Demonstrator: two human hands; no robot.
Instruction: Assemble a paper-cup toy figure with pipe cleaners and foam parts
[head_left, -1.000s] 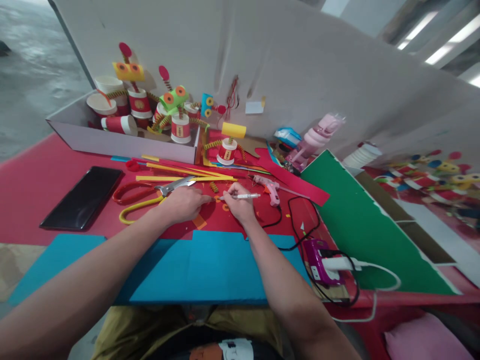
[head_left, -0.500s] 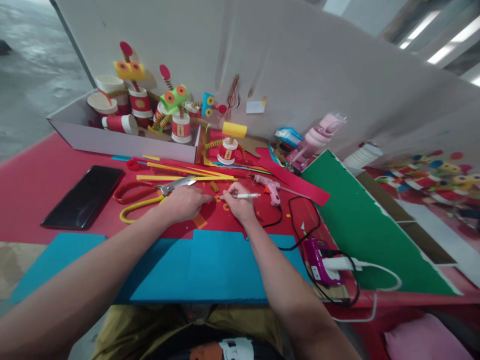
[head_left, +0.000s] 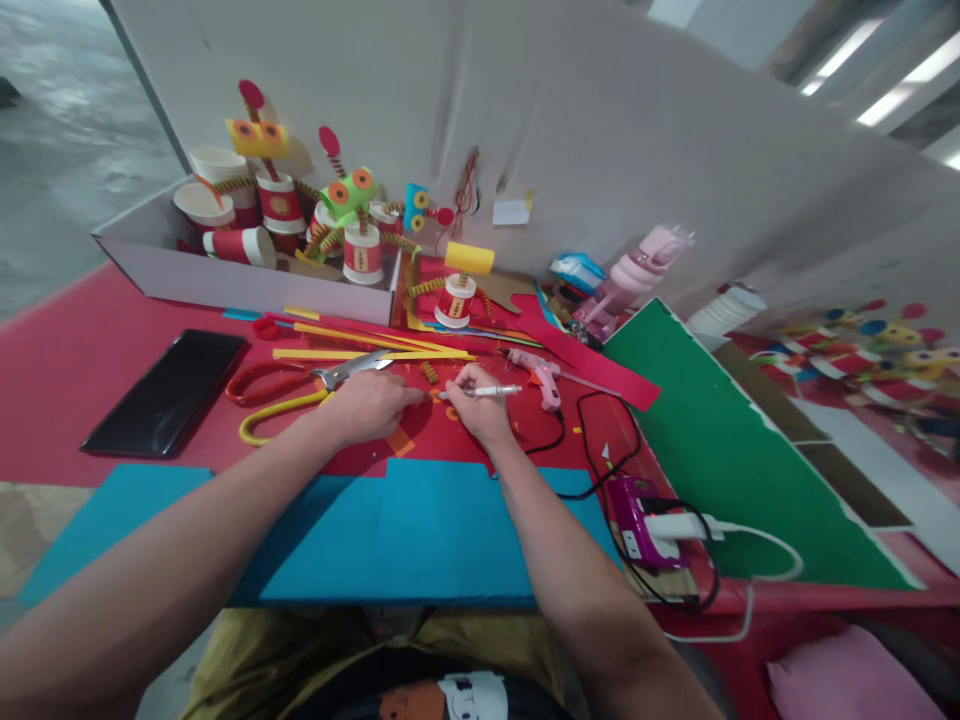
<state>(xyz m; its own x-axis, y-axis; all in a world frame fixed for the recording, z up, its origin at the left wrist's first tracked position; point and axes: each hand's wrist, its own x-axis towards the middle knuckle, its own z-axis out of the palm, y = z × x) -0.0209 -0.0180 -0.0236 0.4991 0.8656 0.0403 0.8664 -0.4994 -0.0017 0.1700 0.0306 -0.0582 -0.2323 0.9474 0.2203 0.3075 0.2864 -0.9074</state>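
Observation:
My right hand is closed around a white pen, its tip pointing left at a small orange paper piece on the red surface. From the left, my left hand reaches in with the index finger stretched to that orange piece; its other fingers are partly hidden. Another small orange ring lies just below the pen tip. A folded paper spring rests between the hands, slightly beyond them. Partly under my left hand are scissors with red and yellow handles.
Left lies a black phone. Yellow paper strips stretch beyond my hands. At right are a pink glue gun, its black cable and a purple power strip. A box holds paper-cup figures. A green board slants at right.

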